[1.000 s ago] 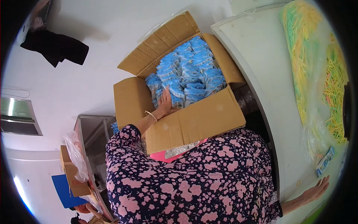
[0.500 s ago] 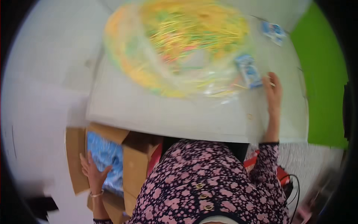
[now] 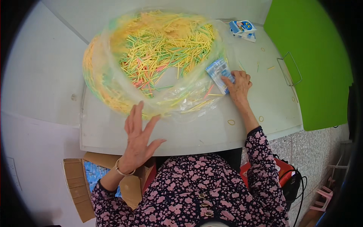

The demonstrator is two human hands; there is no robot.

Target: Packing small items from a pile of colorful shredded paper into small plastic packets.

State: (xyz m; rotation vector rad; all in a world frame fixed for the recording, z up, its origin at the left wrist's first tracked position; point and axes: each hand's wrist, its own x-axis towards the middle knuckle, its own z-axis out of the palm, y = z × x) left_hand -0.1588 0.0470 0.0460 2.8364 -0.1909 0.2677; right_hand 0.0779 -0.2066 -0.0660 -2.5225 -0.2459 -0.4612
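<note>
A big clear plastic bag (image 3: 177, 96) stands wide open on the table, full of thin yellow, green, orange and pink sticks (image 3: 159, 49). At its right front lies a small blue and white packet (image 3: 218, 73). My right hand (image 3: 239, 87) rests at the packet's right edge, thumb over it, fingers bent a little and apart from the thumb. My left hand (image 3: 139, 140) is open, fingers spread, in front of the bag's near side and holding nothing; its fingertips overlap the bag's lower edge in the picture.
More blue packets (image 3: 242, 28) lie at the table's far right. Rubber bands (image 3: 231, 122) and stray sticks (image 3: 271, 68) are scattered on the table (image 3: 181, 136). Below left stands an open cardboard box (image 3: 77, 181) holding blue packets (image 3: 94, 174). A green panel (image 3: 306, 68) borders the right side.
My left hand has come up from the box of blue packets to the bag's near side. My right hand has moved left onto the packet. The view has shifted.
</note>
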